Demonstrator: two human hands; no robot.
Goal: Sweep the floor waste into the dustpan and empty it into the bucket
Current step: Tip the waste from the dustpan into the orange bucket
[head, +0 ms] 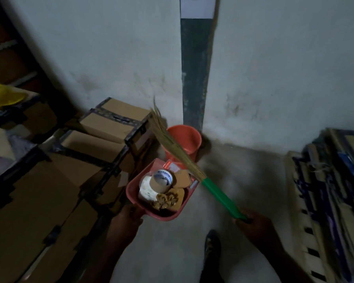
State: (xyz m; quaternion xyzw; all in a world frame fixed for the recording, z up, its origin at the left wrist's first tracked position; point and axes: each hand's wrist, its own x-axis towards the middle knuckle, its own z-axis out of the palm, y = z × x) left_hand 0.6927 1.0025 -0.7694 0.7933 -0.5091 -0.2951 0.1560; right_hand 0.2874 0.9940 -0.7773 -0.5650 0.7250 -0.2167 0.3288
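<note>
Waste, judged light and loose, is heaped in a red plastic dustpan gripped at its rear by the left hand, near the orange plastic bucket; a green-handled straw broom is gripped by the right hand.

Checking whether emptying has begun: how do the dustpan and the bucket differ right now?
The dustpan is held up by the left hand; the bucket stands on the floor. The dustpan is shallow and loaded with a tape roll and cardboard scraps; the bucket is deep, and its visible inside shows nothing. Both are reddish.
</note>
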